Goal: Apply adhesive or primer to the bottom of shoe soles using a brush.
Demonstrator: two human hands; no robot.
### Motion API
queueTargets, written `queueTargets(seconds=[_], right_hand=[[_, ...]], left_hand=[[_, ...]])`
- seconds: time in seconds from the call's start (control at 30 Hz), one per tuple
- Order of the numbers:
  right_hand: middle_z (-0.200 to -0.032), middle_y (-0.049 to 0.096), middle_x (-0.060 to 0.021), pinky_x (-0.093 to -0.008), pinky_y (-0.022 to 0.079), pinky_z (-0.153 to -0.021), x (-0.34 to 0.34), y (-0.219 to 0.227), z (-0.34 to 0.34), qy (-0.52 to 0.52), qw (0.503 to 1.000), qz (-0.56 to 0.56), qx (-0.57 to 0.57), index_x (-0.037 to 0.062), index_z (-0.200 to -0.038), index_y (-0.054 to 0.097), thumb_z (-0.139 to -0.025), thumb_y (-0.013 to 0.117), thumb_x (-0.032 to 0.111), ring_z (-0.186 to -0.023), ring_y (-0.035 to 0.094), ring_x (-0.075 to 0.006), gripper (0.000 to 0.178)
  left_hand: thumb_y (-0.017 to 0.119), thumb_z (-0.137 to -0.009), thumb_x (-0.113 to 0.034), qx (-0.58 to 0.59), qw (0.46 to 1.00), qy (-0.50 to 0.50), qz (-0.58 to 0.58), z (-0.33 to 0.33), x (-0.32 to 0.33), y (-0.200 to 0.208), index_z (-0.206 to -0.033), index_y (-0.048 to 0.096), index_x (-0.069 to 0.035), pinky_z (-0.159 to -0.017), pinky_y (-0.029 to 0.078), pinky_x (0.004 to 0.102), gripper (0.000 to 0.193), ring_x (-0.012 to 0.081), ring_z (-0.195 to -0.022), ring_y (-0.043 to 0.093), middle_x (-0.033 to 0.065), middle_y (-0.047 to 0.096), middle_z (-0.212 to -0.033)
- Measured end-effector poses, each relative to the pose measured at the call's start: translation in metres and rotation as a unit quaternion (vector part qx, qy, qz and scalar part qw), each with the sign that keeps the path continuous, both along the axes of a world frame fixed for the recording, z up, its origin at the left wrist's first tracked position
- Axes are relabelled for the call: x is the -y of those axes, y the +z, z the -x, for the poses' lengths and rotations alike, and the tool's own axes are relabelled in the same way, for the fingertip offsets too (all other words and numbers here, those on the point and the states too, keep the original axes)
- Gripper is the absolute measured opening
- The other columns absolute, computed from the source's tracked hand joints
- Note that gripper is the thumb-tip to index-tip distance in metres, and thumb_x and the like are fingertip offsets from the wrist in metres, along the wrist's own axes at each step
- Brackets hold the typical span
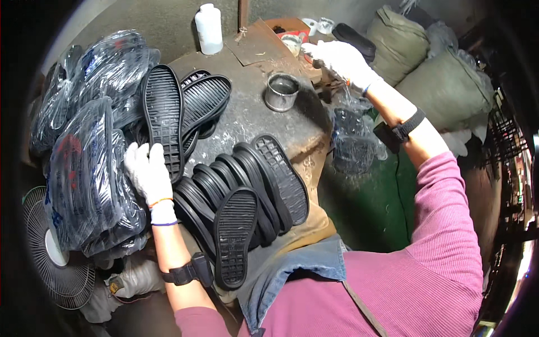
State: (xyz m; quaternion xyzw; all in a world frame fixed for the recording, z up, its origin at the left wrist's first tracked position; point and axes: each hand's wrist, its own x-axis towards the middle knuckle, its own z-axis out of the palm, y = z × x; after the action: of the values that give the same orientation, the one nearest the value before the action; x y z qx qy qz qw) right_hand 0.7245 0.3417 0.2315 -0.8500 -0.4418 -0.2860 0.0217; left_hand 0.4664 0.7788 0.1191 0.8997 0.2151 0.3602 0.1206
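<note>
My left hand (pixel 149 174), in a white glove, has its fingers closed on the near end of a long black shoe sole (pixel 163 115), ridged side up; its thumb is hidden. That sole leans on other black soles (pixel 206 98). At the far right of the bench, my gloved right hand (pixel 340 60) reaches out beside a small white cup (pixel 292 44). Its fingers are bent together around something small and dark that I cannot make out. Close to my body, a row of black soles (pixel 224 174) stands on edge, with one sole (pixel 236 236) lying against its front.
Plastic-wrapped bundles of soles (pixel 84 180) are piled at the left, above a fan (pixel 56 247). A metal pot (pixel 281 92) stands on the bench (pixel 241 121), and a white bottle (pixel 209 31) at the back. Full sacks (pixel 449 90) lie at the right.
</note>
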Motion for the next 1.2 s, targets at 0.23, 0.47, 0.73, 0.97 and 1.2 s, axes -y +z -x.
queueTargets(seconds=[0.23, 0.47, 0.73, 0.97, 1.2], right_hand=[[-0.093, 0.072, -0.0088, -0.0407, 0.053, -0.081, 0.047, -0.118, 0.037, -0.046, 0.99, 0.116, -0.063, 0.0046, -0.09, 0.07, -0.099, 0.059, 0.034, -0.088, 0.068, -0.0268, 0.032], [-0.1, 0.07, -0.0103, -0.0307, 0.056, -0.081, 0.038, -0.055, 0.038, 0.016, 0.929, -0.261, -0.263, 0.0029, -0.108, 0.073, -0.095, 0.057, 0.015, -0.088, 0.068, -0.0183, 0.024], [-0.102, 0.076, -0.0066, -0.0348, 0.056, -0.085, -0.037, -0.065, 0.028, -0.069, 0.928, -0.219, -0.292, 0.0157, -0.104, 0.077, -0.088, 0.072, 0.031, -0.092, 0.073, -0.0228, 0.023], [-0.102, 0.077, -0.0053, -0.0376, 0.056, -0.089, -0.048, -0.082, 0.018, -0.029, 0.965, -0.144, -0.218, 0.017, -0.102, 0.077, -0.09, 0.067, 0.029, -0.092, 0.073, -0.0255, 0.02], [-0.11, 0.073, -0.0091, -0.035, 0.051, -0.097, 0.004, -0.114, -0.024, -0.004, 0.901, -0.352, -0.255, 0.0057, -0.115, 0.072, -0.099, 0.055, 0.013, -0.104, 0.067, -0.0224, 0.025]], left_hand=[[0.066, -0.095, -0.012, 0.198, 0.748, -0.192, 0.604, 0.017, 0.055, 0.069, -0.128, 0.061, 0.004, -0.092, 0.057, 0.0364, 0.037, 0.0262, -0.1, 0.069, 0.0141, 0.067, -0.121], [0.063, -0.088, -0.016, 0.138, 0.484, -0.269, 0.821, 0.067, 0.066, 0.063, -0.134, 0.053, 0.011, -0.086, 0.063, 0.046, 0.054, 0.0369, -0.102, 0.071, 0.0283, 0.067, -0.119], [0.059, -0.092, -0.067, 0.215, 0.235, -0.513, 0.797, 0.065, 0.118, 0.066, -0.166, 0.015, -0.009, -0.117, 0.017, 0.0765, 0.104, 0.0439, -0.157, 0.012, 0.0209, 0.016, -0.171], [0.056, -0.098, -0.059, 0.209, 0.16, -0.462, 0.847, 0.073, 0.131, 0.079, -0.159, 0.029, 0.003, -0.111, 0.04, 0.0648, 0.091, 0.0406, -0.14, 0.047, 0.0202, 0.044, -0.158], [0.058, -0.099, -0.055, 0.186, 0.263, -0.445, 0.836, 0.059, 0.127, 0.075, -0.141, 0.054, 0.001, -0.093, 0.056, 0.0611, 0.07, 0.0471, -0.114, 0.065, 0.0303, 0.066, -0.125]])
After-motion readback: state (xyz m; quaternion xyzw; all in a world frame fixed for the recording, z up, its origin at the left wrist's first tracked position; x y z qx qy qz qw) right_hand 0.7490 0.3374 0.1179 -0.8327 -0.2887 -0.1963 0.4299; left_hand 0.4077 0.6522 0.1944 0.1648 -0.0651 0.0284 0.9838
